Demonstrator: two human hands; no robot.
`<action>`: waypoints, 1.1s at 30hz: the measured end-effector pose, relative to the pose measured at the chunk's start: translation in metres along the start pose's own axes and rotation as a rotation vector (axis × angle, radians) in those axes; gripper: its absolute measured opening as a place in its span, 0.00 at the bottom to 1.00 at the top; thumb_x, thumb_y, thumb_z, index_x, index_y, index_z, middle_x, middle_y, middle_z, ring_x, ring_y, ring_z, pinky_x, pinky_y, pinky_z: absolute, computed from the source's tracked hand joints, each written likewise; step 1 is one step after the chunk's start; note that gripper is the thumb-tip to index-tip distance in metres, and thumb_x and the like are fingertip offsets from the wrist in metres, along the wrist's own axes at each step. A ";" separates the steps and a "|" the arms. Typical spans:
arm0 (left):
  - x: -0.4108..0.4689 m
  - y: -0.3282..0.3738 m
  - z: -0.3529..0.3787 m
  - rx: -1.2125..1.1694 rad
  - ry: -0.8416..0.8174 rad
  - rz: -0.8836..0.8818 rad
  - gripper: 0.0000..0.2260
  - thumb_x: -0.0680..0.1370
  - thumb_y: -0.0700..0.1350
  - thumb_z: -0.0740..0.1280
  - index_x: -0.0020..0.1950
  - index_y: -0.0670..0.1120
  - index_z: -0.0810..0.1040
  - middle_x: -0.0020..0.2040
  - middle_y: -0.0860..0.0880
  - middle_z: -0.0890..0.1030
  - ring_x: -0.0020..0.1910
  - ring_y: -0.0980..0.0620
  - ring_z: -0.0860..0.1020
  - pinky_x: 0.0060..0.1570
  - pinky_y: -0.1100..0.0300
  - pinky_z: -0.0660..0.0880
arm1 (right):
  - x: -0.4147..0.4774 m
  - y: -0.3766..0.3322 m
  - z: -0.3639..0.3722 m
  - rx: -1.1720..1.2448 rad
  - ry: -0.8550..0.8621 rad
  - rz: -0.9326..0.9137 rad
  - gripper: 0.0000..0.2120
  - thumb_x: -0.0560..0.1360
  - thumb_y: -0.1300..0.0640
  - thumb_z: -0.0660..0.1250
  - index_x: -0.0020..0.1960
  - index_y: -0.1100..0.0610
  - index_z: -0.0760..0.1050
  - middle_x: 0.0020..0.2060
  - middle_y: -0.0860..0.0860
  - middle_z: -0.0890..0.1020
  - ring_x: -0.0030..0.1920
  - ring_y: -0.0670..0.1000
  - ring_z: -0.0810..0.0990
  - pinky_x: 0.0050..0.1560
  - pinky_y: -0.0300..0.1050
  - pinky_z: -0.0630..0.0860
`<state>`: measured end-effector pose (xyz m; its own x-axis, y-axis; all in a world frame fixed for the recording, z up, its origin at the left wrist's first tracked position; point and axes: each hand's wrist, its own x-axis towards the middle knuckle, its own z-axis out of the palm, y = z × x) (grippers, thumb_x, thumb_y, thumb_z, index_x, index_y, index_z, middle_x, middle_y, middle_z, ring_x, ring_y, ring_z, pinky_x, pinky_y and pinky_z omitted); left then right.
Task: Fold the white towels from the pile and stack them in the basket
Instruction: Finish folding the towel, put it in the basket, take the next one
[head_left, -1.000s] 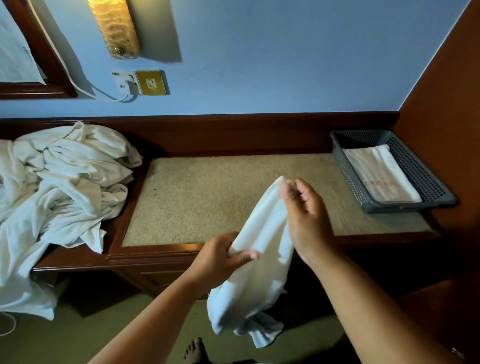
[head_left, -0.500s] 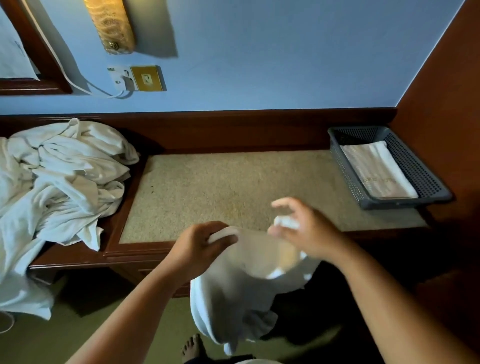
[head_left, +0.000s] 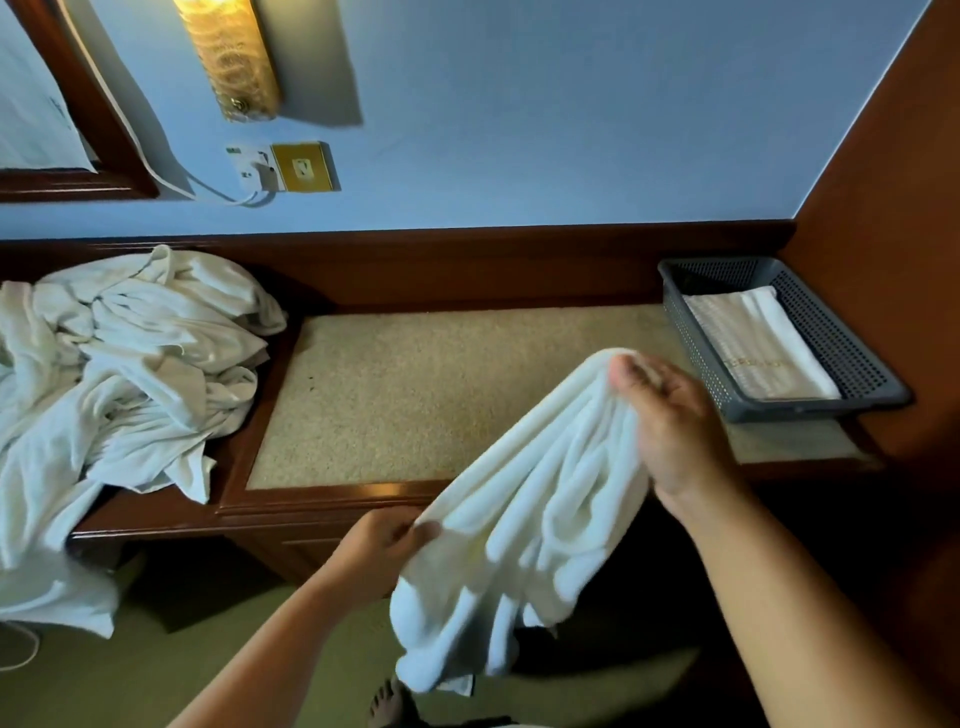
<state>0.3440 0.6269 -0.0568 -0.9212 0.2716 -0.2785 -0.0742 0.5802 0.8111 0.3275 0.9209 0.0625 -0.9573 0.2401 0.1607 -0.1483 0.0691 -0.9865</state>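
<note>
left hand (head_left: 382, 540): pinching towel (head_left: 524, 519) corner, low, over desk (head_left: 415, 395) edge
right hand (head_left: 670, 421): gripping other corner, raised, so cloth hangs open for folding
pile (head_left: 130, 374): left on desk
basket (head_left: 841, 353): right, one folded towel inside

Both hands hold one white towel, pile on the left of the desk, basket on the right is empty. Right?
Not quite. The basket is not empty: the head view shows a folded towel lying in it. The rest holds: left hand and right hand both grip the white towel, the pile sits on the left of the desk, the basket on the right.
</note>
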 end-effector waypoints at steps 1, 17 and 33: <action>-0.002 -0.010 -0.002 -0.123 0.124 -0.032 0.25 0.72 0.73 0.64 0.45 0.52 0.84 0.42 0.46 0.85 0.40 0.48 0.84 0.47 0.42 0.79 | 0.005 -0.003 -0.011 -0.036 0.048 -0.014 0.09 0.73 0.45 0.67 0.42 0.47 0.83 0.37 0.43 0.83 0.42 0.43 0.80 0.45 0.41 0.75; -0.015 0.124 -0.030 0.110 0.144 0.609 0.09 0.82 0.51 0.66 0.46 0.50 0.82 0.35 0.53 0.80 0.33 0.53 0.78 0.31 0.63 0.71 | -0.039 0.022 0.030 -0.345 -0.601 0.117 0.12 0.75 0.39 0.68 0.46 0.47 0.80 0.38 0.48 0.83 0.39 0.42 0.80 0.42 0.47 0.76; -0.021 0.056 -0.043 0.227 0.066 0.334 0.12 0.80 0.58 0.65 0.41 0.53 0.75 0.31 0.52 0.75 0.29 0.57 0.72 0.31 0.63 0.67 | -0.009 0.029 -0.028 -0.743 -0.408 0.126 0.12 0.73 0.39 0.72 0.49 0.47 0.81 0.44 0.43 0.85 0.47 0.43 0.82 0.48 0.43 0.75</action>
<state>0.3428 0.6210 0.0161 -0.9034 0.4283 0.0209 0.3128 0.6249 0.7154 0.3391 0.9480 0.0330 -0.9912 -0.0688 -0.1133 0.0301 0.7158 -0.6976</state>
